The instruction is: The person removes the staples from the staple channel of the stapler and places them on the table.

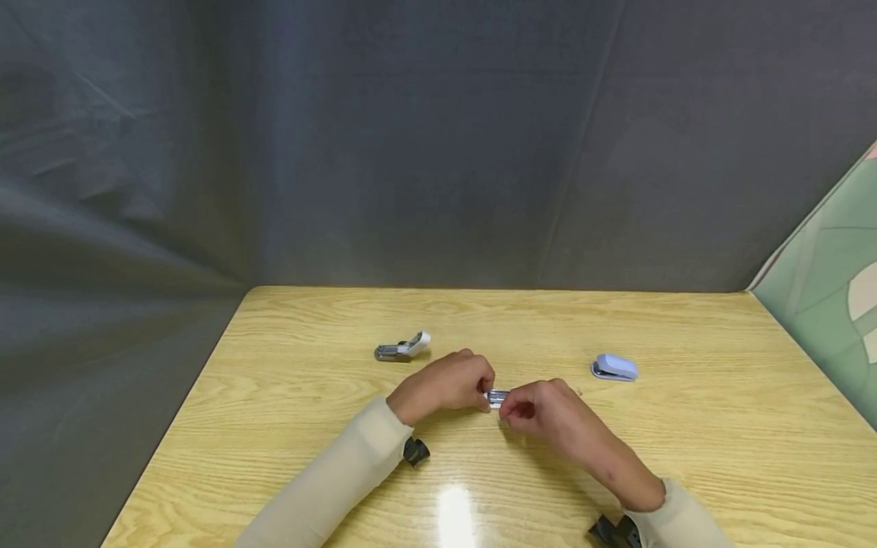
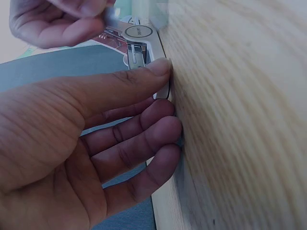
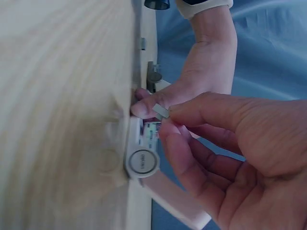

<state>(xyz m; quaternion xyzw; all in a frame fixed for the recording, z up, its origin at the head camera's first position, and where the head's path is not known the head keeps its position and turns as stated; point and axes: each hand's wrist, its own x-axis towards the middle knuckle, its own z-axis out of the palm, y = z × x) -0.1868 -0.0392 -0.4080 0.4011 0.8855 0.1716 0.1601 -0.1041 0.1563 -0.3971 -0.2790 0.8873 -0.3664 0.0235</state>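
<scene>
A small white stapler (image 1: 497, 398) lies on the table between my hands, its magazine showing. In the right wrist view its cover (image 3: 177, 197) is swung back from the round hinge (image 3: 144, 161). My left hand (image 1: 448, 384) grips the front end of the base, thumb on the near side and fingers behind, as the left wrist view shows. Between thumb and index finger my right hand (image 1: 548, 415) pinches a short strip of staples (image 3: 160, 110), held close over the stapler's magazine. Part of the stapler is hidden behind the right fingers in the head view.
Behind my left hand, a dark stapler with a raised white cover (image 1: 404, 348) lies on the wooden table (image 1: 308, 320). A lavender stapler (image 1: 614, 367) sits farther right. A dark curtain (image 1: 438, 152) hangs at the back and left, a green patterned cloth (image 1: 829, 281) at the right.
</scene>
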